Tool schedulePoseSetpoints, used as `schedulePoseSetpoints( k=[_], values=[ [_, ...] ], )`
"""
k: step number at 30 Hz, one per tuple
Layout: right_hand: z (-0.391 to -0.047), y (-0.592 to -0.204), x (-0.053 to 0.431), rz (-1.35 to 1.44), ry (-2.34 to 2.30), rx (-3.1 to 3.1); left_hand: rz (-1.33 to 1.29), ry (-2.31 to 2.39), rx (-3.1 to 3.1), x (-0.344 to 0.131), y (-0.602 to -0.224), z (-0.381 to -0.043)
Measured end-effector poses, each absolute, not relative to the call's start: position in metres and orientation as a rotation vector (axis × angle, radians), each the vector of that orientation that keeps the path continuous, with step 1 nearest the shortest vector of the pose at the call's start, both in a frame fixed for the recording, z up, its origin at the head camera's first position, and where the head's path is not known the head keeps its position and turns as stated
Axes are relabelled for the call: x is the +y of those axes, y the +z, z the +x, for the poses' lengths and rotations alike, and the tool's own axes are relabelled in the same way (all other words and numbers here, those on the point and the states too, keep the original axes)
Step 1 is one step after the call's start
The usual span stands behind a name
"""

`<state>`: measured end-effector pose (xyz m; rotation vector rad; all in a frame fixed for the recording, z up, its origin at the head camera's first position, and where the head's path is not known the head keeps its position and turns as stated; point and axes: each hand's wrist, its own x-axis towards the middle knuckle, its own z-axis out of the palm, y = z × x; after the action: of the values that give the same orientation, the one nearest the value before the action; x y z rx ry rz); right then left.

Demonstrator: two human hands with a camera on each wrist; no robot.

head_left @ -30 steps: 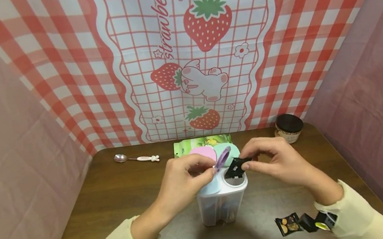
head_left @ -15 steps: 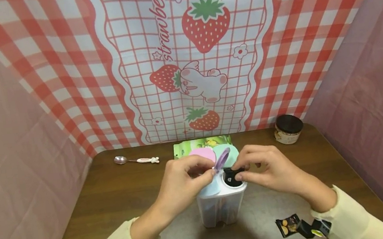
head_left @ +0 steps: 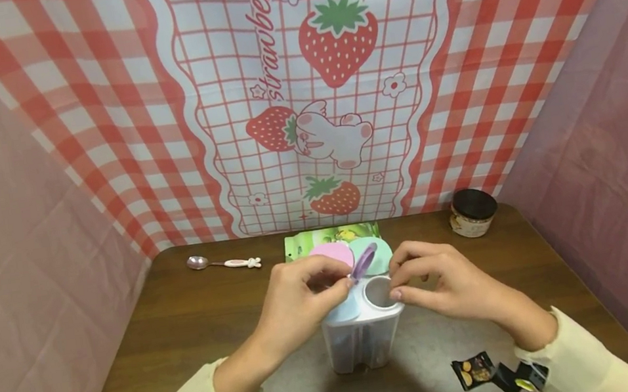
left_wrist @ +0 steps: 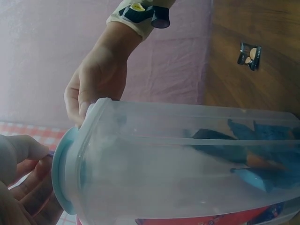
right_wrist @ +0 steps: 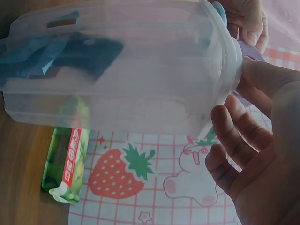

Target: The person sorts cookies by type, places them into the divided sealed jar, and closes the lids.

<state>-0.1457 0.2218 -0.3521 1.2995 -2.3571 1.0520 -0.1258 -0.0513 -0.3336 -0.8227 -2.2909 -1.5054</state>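
Observation:
A clear plastic storage container (head_left: 363,345) with a white top stands upright on the table. My left hand (head_left: 298,301) pinches its purple lid (head_left: 364,263), tilted up beside the uncovered round opening (head_left: 380,292). Pink (head_left: 330,255), mint green (head_left: 375,255) and light blue (head_left: 343,310) lids lie flat over the other openings. At the right rim of the uncovered opening, my right hand (head_left: 450,279) has loosely bent fingers with nothing between them. Through the wall in the right wrist view, dark and blue packets (right_wrist: 93,54) show near the container's bottom.
Behind the container lies a green packet (head_left: 308,240). A spoon with a white handle (head_left: 242,262) is at back left, a black-lidded jar (head_left: 471,213) at back right. A small black snack packet (head_left: 474,370) lies at front right, near the right sleeve.
The right hand lowered a black packet into the uncovered opening and let it go; it is out of the fingers now. The left hand keeps the purple lid raised in the same place.

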Motion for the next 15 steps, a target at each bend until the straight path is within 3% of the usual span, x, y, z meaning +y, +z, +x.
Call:
schedulePoseSetpoints(
  k=[8,15],
  values=[
    [-0.142,-0.353,0.246,1.147,1.077,-2.451,-0.815,-1.517,-2.279,-0.052,-0.335,-0.126],
    [-0.135,-0.381,0.284,1.073,1.025,-2.512,-0.817,-1.521,-2.277,-0.052,-0.336,-0.127]
  ],
)
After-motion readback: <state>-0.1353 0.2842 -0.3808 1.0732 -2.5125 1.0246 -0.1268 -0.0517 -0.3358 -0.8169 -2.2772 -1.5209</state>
